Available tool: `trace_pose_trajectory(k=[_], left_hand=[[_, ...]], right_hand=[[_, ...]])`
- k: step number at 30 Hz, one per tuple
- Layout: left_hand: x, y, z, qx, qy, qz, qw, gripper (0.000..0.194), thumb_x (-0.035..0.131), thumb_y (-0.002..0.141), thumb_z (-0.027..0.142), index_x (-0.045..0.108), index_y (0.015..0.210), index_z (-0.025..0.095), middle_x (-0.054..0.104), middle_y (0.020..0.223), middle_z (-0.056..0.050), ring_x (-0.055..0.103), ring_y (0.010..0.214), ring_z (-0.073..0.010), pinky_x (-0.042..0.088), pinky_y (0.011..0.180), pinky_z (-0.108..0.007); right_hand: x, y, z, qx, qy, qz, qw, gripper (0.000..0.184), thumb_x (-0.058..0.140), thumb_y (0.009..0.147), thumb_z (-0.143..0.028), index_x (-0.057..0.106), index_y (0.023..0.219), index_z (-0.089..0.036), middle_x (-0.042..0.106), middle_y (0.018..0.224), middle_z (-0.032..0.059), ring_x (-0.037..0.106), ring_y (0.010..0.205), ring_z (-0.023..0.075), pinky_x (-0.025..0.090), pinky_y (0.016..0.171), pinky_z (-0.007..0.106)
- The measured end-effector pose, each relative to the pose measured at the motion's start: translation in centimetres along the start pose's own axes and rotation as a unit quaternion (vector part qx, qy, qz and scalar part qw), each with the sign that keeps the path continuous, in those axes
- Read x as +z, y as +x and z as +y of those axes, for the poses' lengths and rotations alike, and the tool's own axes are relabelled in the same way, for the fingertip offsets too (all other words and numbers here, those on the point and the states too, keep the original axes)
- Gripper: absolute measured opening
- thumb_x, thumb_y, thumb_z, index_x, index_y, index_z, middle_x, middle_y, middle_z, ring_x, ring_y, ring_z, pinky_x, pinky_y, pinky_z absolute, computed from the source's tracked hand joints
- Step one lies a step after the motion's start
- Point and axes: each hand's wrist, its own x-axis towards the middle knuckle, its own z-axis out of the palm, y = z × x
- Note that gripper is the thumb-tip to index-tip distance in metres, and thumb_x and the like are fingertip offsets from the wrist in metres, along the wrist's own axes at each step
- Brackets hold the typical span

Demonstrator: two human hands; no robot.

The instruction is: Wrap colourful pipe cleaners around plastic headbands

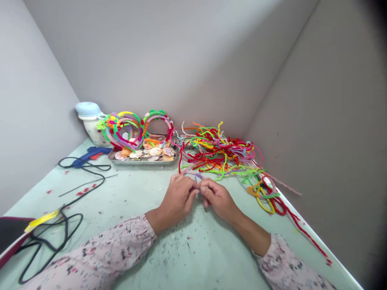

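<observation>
Pipe cleaner (pixel 197 176) pinched between left hand (pixel 177 197) and right hand (pixel 217 197).

Green table (pixel 145 193): glue gun (pixel 90 152), metal tray (pixel 142 162), pipe cleaners (pixel 217 151).

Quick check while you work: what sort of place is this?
Probably a small craft workstation: a pale green bench walled in by grey panels, with a blue hot glue gun, a metal tray of seashells and a heap of colourful pipe cleaners.
</observation>
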Motion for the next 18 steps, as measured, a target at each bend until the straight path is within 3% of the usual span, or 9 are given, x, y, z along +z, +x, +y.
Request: trace_pose_trajectory(k=[6, 12, 18], left_hand=[[-0.04, 0.0, 0.02, 0.003, -0.006, 0.005, 1.0, 0.008, 0.047, 0.09, 0.021, 0.055, 0.087, 0.02, 0.06, 0.081, -0.003, 0.051, 0.081, -0.019, 0.037, 0.084, -0.038], [-0.13, 0.17, 0.13, -0.012, -0.016, 0.012, 1.0, 0.009, 0.048, 0.09, 0.023, 0.056, 0.087, 0.02, 0.06, 0.081, -0.003, 0.051, 0.081, -0.0188, 0.036, 0.084, -0.037], [-0.33, 0.24, 0.16, -0.023, -0.014, 0.014, 1.0, 0.012, 0.049, 0.09, 0.022, 0.059, 0.095, 0.021, 0.063, 0.085, -0.003, 0.053, 0.084, -0.0193, 0.037, 0.084, -0.037]], right_hand=[[0.08, 0.07, 0.44, 0.016, 0.014, 0.0, 1.0, 0.028, 0.047, 0.091, -0.044, 0.055, 0.08, -0.019, 0.046, 0.049, -0.0071, 0.044, 0.046, 0.0106, 0.039, 0.052, 0.023], [0.32, 0.05, 0.15, -0.011, 0.031, 0.059, 0.998, 0.024, 0.052, 0.09, -0.04, 0.058, 0.081, -0.019, 0.054, 0.078, -0.0015, 0.05, 0.053, 0.0084, 0.042, 0.053, 0.023], [0.31, 0.2, 0.53, 0.002, 0.041, 0.122, 0.992, 0.019, 0.053, 0.089, -0.038, 0.056, 0.096, -0.021, 0.054, 0.071, -0.0032, 0.052, 0.056, 0.0105, 0.044, 0.055, 0.023]])
